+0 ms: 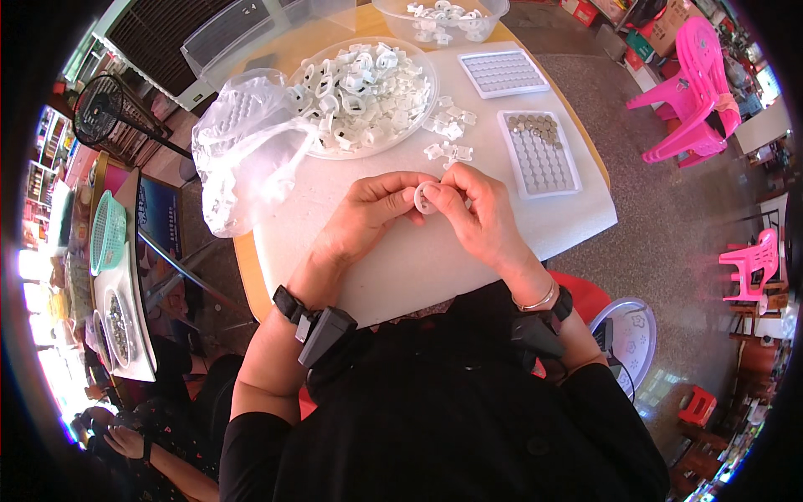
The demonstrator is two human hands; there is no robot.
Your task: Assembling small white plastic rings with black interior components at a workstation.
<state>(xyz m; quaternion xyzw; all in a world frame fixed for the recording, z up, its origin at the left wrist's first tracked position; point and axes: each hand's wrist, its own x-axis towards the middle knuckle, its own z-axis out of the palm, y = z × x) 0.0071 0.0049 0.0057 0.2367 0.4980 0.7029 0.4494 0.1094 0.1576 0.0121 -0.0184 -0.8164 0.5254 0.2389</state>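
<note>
Right now a small white plastic ring [427, 198] sits pinched between both hands just above the white tabletop [418, 259], close to the person's chest. The left hand [372, 209] grips its left edge with thumb and forefinger closed on it; the right hand [477, 209] holds the other side the same way, fingers curled in tight, apparently pressing something into the ring, though the fingers hide what.

As for progress, I judge the work to be somewhere in the early part. The nearer grid tray [539, 152] on the right carries small grey round discs [535, 125] only in its far rows, with most pockets bare. A second grid tray [503, 73] beyond it looks white all over; whether it is filled I cannot tell. A few loose white pieces [447, 138] lie between the trays and the hands.

Further out, the round clear dish [418, 117] is heaped with white plastic clips [360, 92], so much stock remains. A crumpled clear plastic bag [238, 146] slumps against its left side, and a clear tub [439, 18] at the table's far edge holds more white parts.
</note>
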